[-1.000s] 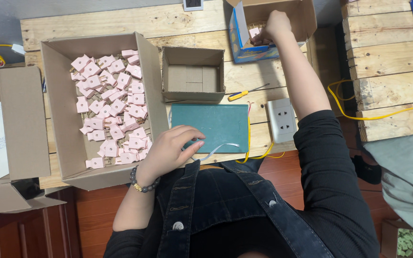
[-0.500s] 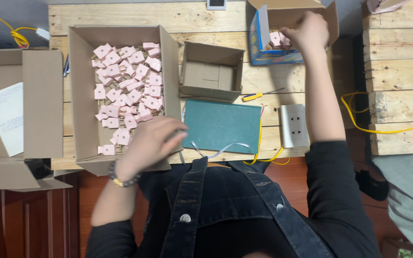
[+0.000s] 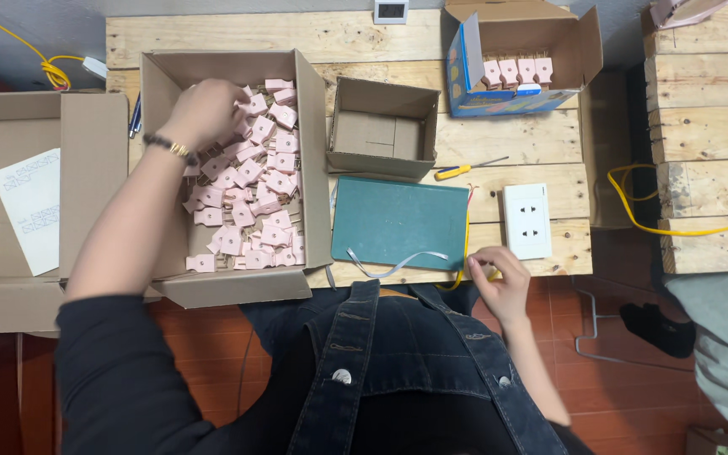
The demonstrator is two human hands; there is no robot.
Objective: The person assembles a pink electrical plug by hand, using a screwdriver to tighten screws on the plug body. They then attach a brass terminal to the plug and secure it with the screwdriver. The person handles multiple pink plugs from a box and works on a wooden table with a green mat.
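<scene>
1. Plugs (image 3: 250, 202), small and pink, lie heaped in a large open cardboard box (image 3: 313, 168) on a wooden pallet table (image 3: 238, 34).
2. The left hand (image 3: 204, 111) reaches into the far end of that box, fingers curled down among the plugs. Whether they grasp one cannot be told.
3. The right hand (image 3: 499, 282) rests at the near table edge, fingers loosely bent on a yellow cable (image 3: 465, 253), just beside a white socket (image 3: 526, 221).
4. A green notebook (image 3: 399, 222) lies between box and socket; a small empty box (image 3: 381, 126) sits behind it.
5. A blue-sided box (image 3: 499, 105) at the far right holds a row of pink plugs standing upright.
6. Judged step: picking a plug from the heap. The next move calls for a firm pinch on one plug, lifted free of its neighbours.
</scene>
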